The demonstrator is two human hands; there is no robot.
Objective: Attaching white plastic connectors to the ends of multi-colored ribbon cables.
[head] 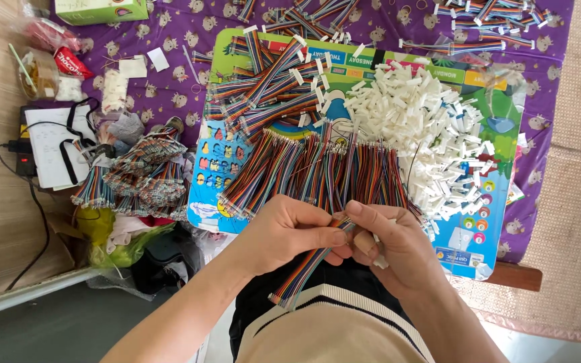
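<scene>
My left hand (pixel 290 232) pinches a short rainbow ribbon cable (pixel 302 272) that hangs down toward my lap. My right hand (pixel 388 245) meets it at the cable's upper end, thumb and forefinger closed there, with a small white connector (pixel 379 261) tucked under the fingers. Just beyond both hands lies a row of cut rainbow cables (pixel 317 171) on a colourful printed board (pixel 475 222). A heap of white plastic connectors (pixel 425 128) covers the board's right side.
Finished cables with connectors are piled at the board's far left (pixel 270 84) and top right (pixel 492 17). More cable bundles (pixel 136 175) lie at the left. A purple patterned cloth (pixel 176 74), a green box (pixel 102 10), a power strip (pixel 25 151) and paper surround them.
</scene>
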